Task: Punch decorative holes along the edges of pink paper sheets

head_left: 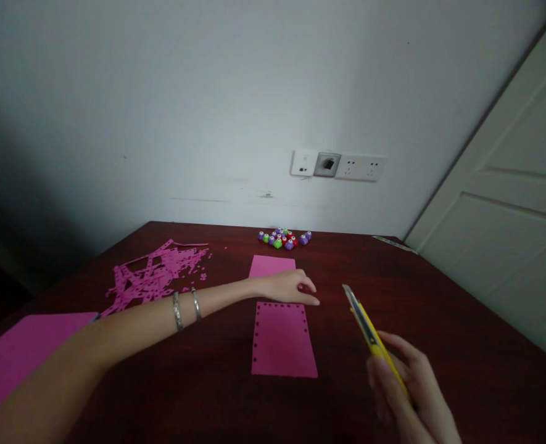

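Note:
My left hand (287, 288), with two silver bracelets on the wrist, reaches across the middle of the table. Its thumb points right, apart from the bent fingers, and nothing shows between them. Directly below it lies a pink sheet (284, 342) with small dark holes along its top, left and upper right edges. Another pink sheet (273, 265) shows behind the hand, partly covered by it. At the lower right, my right hand (406, 382) grips a yellow utility knife (378, 348). The blade is out and points up and left, raised clear of the sheets.
A heap of pink paper strips and scraps (155, 271) lies at the left. Larger pink paper (27, 348) sits at the near left, partly behind my forearm. Several small purple, green and red pieces (282, 239) are clustered by the wall sockets (337, 165). A white door (508, 185) borders the right.

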`<state>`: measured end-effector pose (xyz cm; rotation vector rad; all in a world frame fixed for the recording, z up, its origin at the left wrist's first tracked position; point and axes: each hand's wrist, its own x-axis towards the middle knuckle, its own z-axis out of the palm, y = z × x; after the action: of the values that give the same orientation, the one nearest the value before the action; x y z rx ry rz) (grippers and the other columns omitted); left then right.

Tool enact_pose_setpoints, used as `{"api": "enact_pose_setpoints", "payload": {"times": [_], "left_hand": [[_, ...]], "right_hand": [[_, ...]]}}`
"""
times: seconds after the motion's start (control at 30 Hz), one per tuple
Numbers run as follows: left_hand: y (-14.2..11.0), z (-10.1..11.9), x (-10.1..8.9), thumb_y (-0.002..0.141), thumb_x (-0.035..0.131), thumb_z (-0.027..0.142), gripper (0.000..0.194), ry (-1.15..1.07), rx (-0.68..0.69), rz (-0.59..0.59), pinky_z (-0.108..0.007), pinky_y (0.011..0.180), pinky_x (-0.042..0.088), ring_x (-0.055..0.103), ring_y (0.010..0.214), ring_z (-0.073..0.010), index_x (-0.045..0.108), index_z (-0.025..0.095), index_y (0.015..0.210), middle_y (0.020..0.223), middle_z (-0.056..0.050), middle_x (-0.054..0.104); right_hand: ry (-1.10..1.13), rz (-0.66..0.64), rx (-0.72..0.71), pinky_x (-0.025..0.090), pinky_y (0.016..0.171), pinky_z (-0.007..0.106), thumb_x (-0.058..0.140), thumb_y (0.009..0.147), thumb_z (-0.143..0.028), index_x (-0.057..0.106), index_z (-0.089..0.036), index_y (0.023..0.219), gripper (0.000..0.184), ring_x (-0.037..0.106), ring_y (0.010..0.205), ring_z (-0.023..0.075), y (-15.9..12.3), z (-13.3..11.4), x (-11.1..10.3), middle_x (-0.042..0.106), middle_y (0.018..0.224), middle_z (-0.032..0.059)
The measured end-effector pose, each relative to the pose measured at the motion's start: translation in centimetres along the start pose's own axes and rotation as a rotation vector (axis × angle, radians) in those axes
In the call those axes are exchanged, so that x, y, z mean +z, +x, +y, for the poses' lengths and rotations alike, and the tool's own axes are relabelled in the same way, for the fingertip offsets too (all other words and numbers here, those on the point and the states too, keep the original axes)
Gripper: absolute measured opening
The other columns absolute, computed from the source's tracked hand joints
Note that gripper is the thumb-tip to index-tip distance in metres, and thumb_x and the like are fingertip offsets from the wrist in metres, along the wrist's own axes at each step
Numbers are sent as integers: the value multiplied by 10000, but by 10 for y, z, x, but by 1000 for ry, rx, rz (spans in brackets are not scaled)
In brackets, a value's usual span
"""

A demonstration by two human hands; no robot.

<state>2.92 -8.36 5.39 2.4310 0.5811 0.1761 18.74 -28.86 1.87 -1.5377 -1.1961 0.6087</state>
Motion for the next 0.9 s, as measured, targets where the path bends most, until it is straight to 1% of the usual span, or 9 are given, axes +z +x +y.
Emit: {"api": "enact_pose_setpoints", "payload": {"times": [0.07,0.13,0.23,0.37,0.6,0.73,0.83,0.87,0.9], "left_hand": [[0,2,-3,782,529,476,413,-238,36,55,-296,842,392,555,950,-175,635,166,1033,1043,-74,626],[-1,6,-1,757,581,446,367,-425,15,96,-286,809,405,570,900,-150,650,185,1007,996,-50,649],[-6,11,8,712,633,438,347,-585,-62,161,-270,718,418,563,785,-124,676,187,949,892,-36,664],[-11,13,20,683,648,464,365,-741,-129,290,-242,601,397,504,625,-87,695,154,870,743,-28,634],[-20,8,24,641,678,452,351,-859,-179,416,-232,553,363,463,551,-66,685,116,741,637,-10,582],[-27,6,27,627,686,452,356,-888,-254,429,-237,550,363,471,552,-70,675,109,718,638,-22,586],[-35,-7,23,616,696,446,355,-900,-316,463,-228,513,352,464,535,-70,659,106,709,640,-23,577],[-40,-15,17,618,694,445,349,-880,-344,498,-220,485,332,441,511,-64,651,107,693,607,-9,553],[-46,-24,9,629,691,435,333,-849,-363,497,-212,465,312,426,498,-61,643,109,683,579,4,529]], "right_hand": [[262,-44,13,396,350,205,452,849,-472,356,-250,1144,381,438,396,79,20,2,10,529,678,-28],[387,-115,-6,372,335,203,468,835,-490,373,-238,1053,347,399,360,57,37,2,20,523,691,-37],[425,-196,-20,381,362,204,472,834,-486,374,-230,1018,330,418,385,51,55,1,35,528,732,-33],[435,-271,-61,346,368,192,454,847,-476,376,-220,978,298,415,397,50,65,-3,51,519,701,-43],[495,-322,-83,355,383,196,439,856,-475,358,-229,962,279,416,401,52,71,-4,73,493,692,-58],[420,-385,-81,414,426,223,405,861,-496,348,-222,1021,322,474,449,77,70,-2,79,538,758,-22],[175,-380,-151,492,593,296,390,865,-485,313,-213,1175,419,579,639,138,70,3,76,580,966,66],[77,-355,-181,496,658,323,390,865,-479,296,-214,1219,452,595,711,157,71,6,73,569,1037,88],[-12,-328,-204,491,709,344,387,864,-474,284,-218,1249,473,600,765,170,72,10,69,551,1093,100]]}}
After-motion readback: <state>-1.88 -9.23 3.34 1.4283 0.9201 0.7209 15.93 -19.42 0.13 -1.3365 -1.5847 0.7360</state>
